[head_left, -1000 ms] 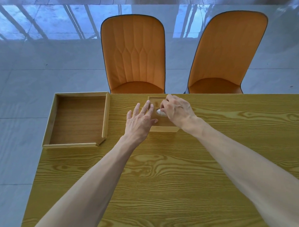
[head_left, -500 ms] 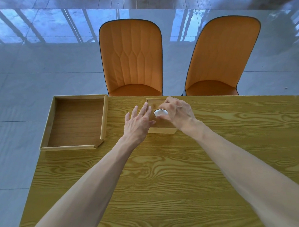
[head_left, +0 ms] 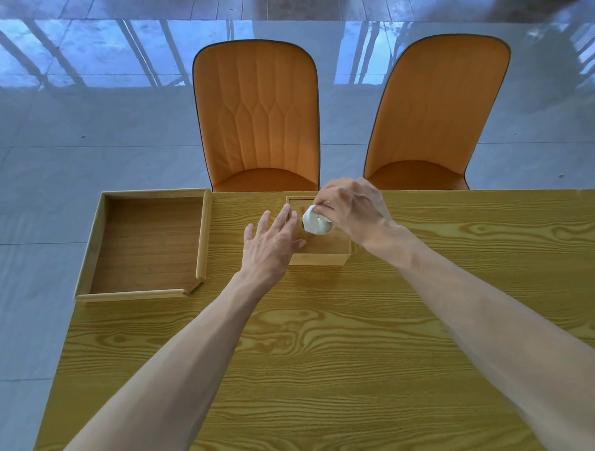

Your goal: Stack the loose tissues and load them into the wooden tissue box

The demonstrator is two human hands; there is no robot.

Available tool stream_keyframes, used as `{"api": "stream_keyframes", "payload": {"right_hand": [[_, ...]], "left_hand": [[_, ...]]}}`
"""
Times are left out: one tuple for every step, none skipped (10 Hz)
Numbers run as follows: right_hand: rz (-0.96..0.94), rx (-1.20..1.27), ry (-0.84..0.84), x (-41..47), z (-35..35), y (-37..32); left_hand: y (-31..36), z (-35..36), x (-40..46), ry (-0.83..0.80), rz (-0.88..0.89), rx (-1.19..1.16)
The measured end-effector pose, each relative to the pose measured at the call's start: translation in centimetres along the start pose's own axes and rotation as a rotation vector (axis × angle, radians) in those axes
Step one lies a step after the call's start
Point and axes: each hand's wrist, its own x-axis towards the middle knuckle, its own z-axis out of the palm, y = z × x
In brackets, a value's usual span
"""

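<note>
We see the wooden tissue box standing at the far edge of the surface, roughly midway along it, with its lid on. A white tissue pokes up through the round hole in the lid. Our right hand reaches over the box from the right, and its grip is closed in a pinch on the top of the tissue, thumb and fingertips drawn together around the bunched paper. Our left hand lies flat and spread, its grip fully open and holding nothing; the fingers rest on the left part of the lid and against the box's left side, with the thumb pointing toward the hole. A shallow wooden tray sits at the far left corner of the surface, apart from the box. Two orange chairs stand beyond the far edge on the glossy tiled floor.
</note>
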Motion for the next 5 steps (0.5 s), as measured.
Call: {"api": "stream_keyframes", "payload": {"right_hand": [[0.000, 0.010, -0.020, -0.1, -0.1, 0.3], [0.010, 0.036, -0.028, -0.7, -0.2, 0.4], [0.042, 0.058, -0.023, -1.2, -0.3, 0.9], [0.090, 0.093, 0.019, -1.6, -0.9, 1.1], [0.155, 0.092, 0.117, -1.9, -1.5, 1.6]], "left_hand": [[0.1, -0.1, 0.0, -0.001, -0.003, -0.001], [0.2, -0.1, -0.1, 0.001, -0.003, 0.000], [0.0, -0.1, -0.2, 0.004, 0.005, -0.010], [-0.2, -0.1, -0.7, 0.017, 0.017, -0.012], [-0.4, -0.3, -1.1, 0.028, 0.028, 0.001]]}}
